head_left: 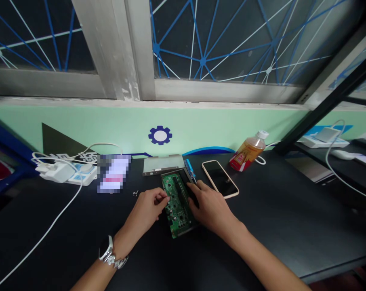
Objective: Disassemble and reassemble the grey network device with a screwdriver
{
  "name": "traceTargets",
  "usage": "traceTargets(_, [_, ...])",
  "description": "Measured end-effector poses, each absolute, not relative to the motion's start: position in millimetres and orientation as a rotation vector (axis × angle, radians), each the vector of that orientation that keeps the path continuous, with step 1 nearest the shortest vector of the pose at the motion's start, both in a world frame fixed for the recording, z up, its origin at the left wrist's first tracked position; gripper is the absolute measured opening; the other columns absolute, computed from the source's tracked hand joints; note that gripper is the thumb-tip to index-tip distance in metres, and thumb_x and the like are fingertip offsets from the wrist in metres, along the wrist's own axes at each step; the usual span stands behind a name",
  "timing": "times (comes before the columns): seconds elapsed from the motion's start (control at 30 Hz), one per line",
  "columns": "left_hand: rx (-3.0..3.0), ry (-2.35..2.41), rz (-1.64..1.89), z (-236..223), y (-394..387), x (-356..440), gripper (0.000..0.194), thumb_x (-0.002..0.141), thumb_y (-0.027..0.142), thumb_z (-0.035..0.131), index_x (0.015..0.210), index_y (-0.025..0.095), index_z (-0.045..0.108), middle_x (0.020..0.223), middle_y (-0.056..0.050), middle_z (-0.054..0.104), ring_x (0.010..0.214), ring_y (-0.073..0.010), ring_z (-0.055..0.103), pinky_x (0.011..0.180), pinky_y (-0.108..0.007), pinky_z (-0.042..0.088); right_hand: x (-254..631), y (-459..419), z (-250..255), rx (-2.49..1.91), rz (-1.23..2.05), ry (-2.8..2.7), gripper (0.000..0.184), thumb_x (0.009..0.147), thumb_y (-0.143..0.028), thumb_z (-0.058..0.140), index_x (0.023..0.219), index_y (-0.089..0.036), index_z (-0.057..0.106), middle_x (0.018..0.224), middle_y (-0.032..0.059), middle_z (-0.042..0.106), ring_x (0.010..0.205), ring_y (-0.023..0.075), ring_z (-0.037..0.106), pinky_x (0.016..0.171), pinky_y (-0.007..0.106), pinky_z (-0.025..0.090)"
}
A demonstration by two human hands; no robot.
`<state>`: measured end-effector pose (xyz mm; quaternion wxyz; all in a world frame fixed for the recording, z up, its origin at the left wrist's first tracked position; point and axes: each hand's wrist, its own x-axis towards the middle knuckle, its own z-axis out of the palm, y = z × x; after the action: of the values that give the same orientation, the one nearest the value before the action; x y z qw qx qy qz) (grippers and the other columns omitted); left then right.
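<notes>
A green circuit board (174,206) lies on the dark desk in front of me, its long side pointing away. A black strip runs along it and a dark part sits on its right. My left hand (151,205) is closed in a pinch at the board's left edge; whatever is between the fingertips is too small to make out. Over the right side curls my right hand (209,204), its thumb and fingers gripping that edge. Several tiny screws (135,193) lie left of the board. Behind it rests a flat metal plate (161,163), with a blue pen-like tool (189,169) alongside.
Right of the board lies a phone (221,178), and beyond it stands a drink bottle (246,151). A power strip (84,173) with white cables sits at the back left, next to a blurred-out item (114,173). A black shelf frame (316,115) rises at the right.
</notes>
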<state>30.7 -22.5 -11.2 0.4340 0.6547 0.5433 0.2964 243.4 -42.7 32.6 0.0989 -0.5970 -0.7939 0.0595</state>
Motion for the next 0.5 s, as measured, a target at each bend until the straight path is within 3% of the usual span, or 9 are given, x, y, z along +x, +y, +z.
traceTargets(0.23, [1.709,1.329,0.693,-3.3,-24.5,32.0,0.028,0.089,0.041,0.058,0.09,0.018,0.073,0.074,-0.002,0.062,0.048,-0.0115,0.054,0.045,-0.023,0.042,248.4,-36.9,32.9,-1.794,0.357,-2.306,0.048,0.089,-0.01,0.047,0.136,-0.018,0.052,0.107,0.0108,0.066,0.093,0.0232,0.067,0.076,0.029,0.044])
traceTargets(0.5, [1.914,1.239,0.672,-2.1,-24.4,29.3,0.026,0.094,0.033,0.053,0.098,0.02,0.075,0.087,-0.004,0.064,0.059,-0.0117,0.057,0.055,-0.024,0.042,249.1,-33.7,28.7,-1.765,0.351,-2.3,0.049,0.086,-0.008,0.047,0.134,-0.02,0.053,0.108,0.0099,0.066,0.09,0.0226,0.068,0.076,0.028,0.043])
